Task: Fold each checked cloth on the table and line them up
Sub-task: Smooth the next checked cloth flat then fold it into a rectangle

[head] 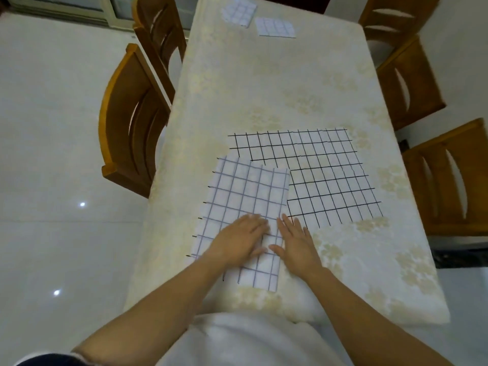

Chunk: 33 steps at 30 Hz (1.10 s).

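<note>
A white cloth with black check lines [327,178] lies spread on the table. Its left part is folded over, and that flap [245,196] shows paler bluish lines. My left hand [237,241] presses flat on the near end of the flap with straight fingers. My right hand [295,244] lies flat beside it, over the flap's right edge, fingers straight. Two small folded checked cloths sit at the far end of the table, one [239,10] to the left and one [276,27] to its right.
The table [264,83] has a cream floral cover. Wooden chairs stand along the left side [132,122] and the right side [449,175]. A glossy white floor lies to the left.
</note>
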Available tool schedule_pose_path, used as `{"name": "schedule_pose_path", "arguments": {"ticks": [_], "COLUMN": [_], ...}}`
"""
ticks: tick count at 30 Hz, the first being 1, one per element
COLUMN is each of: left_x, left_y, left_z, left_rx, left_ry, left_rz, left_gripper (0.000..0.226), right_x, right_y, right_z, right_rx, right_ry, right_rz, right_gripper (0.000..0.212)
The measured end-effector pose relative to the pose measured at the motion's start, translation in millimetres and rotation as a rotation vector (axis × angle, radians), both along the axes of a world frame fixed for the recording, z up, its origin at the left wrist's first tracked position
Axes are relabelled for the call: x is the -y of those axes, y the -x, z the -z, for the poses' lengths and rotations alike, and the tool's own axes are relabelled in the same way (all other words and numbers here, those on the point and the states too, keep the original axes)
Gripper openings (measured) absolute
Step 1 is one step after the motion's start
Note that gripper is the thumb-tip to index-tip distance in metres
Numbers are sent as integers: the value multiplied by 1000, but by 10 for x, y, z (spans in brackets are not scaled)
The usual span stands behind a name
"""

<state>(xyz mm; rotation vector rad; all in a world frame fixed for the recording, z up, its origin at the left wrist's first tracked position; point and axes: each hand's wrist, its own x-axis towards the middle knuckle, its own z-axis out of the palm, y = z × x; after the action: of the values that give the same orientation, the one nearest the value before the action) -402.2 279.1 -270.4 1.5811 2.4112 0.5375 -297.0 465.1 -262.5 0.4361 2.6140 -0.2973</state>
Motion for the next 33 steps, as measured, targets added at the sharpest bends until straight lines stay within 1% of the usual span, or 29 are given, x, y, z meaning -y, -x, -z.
{"name": "schedule_pose_path", "arguments": {"ticks": [2, 4, 7, 9, 16, 19, 22, 25, 28, 33], "left_x": [-178, -254, -301, -323, -404, -447, -490, -527, -563, -619], "left_y": [-199, -332, -381, -370, -337, -321, -320, -340, -350, -398], "left_z": [55, 108, 130, 127, 32, 0, -31, -33, 3, -9], "left_rx": [47, 27, 19, 42, 83, 78, 40, 7, 29, 35], "left_ry": [122, 231, 360, 411, 493, 531, 552, 587, 637, 729], "left_rz": [42, 15, 21, 38, 3, 16, 46, 70, 56, 42], "left_gripper": [74, 86, 95, 100, 115, 115, 117, 125, 136, 153], "right_x": [-18, -38, -49, -62, -220, -324, -423, -538, -669, -868], "right_y": [-25, -58, -68, -44, 87, 206, 383, 593, 801, 1135], "right_z": [-4, -15, -21, -23, -30, -48, -73, -83, -62, -46], "right_rx": [-28, -39, -33, -30, -10, 22, 33, 53, 46, 90], "right_ry": [13, -11, -43, -46, -113, -167, -179, -183, -211, -232], "right_rz": [39, 44, 33, 43, 33, 33, 20, 16, -1, 15], "right_gripper": [73, 70, 67, 65, 57, 53, 53, 54, 56, 65]}}
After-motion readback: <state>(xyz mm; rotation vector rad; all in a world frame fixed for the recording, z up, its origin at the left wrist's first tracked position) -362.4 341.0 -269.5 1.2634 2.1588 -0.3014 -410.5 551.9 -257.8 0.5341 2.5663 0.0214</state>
